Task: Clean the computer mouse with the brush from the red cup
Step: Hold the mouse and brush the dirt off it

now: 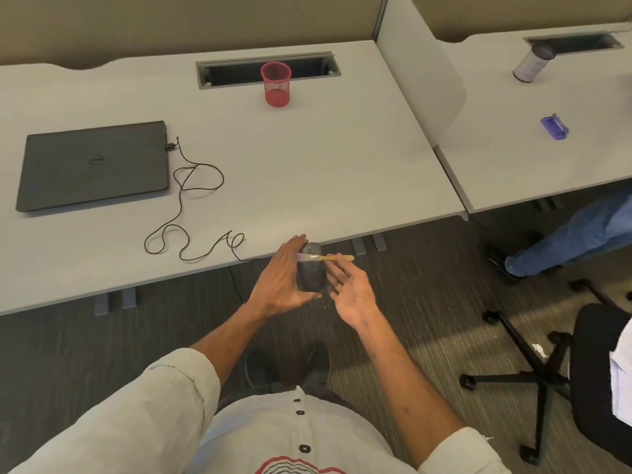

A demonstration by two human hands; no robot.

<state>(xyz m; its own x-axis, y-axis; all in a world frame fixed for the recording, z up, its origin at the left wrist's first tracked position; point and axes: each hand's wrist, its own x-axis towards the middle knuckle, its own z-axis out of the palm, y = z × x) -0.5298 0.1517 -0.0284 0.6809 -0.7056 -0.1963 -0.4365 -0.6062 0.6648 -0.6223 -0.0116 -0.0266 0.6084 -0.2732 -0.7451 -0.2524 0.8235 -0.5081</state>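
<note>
- Left hand (pixel 282 285) cups the mouse (pixel 310 270), held in the air just off the bench (pixel 307 159) edge.
- Right hand (pixel 352 292) pinches the brush (pixel 325 257) across the mouse's front, other fingers loosely spread.
- Risk: hard strokes could knock the mouse from that light hold or tug its cable (pixel 181 200).

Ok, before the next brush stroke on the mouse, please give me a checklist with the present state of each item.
1. Mouse held by left hand: ok.
2. Brush in right hand: ok, pinched by the fingertips.
3. Brush lies across the mouse top: ok.
4. Bristles touching the surface: cannot tell.
5. Cable slack on the desk: ok.
6. Red cup upright, out of the way: ok.
</note>
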